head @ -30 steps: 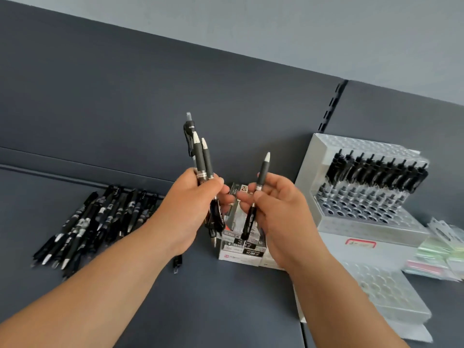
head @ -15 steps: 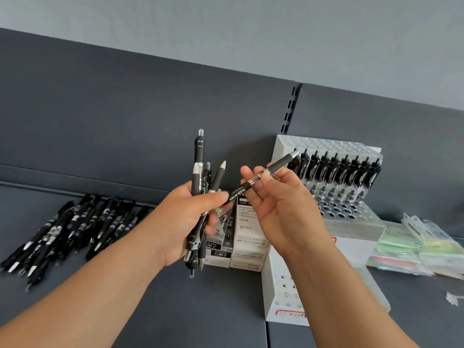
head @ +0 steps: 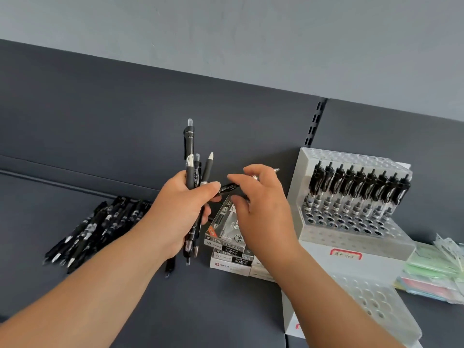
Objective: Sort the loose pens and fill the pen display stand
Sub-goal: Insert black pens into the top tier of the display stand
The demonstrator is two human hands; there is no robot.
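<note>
Gripping a bunch of black pens (head: pixel 190 172) upright in the left hand (head: pixel 180 212), right hand (head: pixel 263 212) pinching a single pen (head: pixel 229 188) sideways, loose pile (head: pixel 100 227) off left on the shelf (head: pixel 226 310), display stand (head: pixel 351 237) right, one row filled

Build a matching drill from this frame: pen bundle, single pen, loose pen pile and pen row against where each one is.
Things:
1. pen bundle
2. single pen
3. loose pen pile
4. pen row

Places:
A. lying on the shelf, left of both arms
B. standing side by side in the display stand
C. gripped upright in the left hand
D. pinched roughly level in the right hand

Pairs: 1-C, 2-D, 3-A, 4-B
</note>
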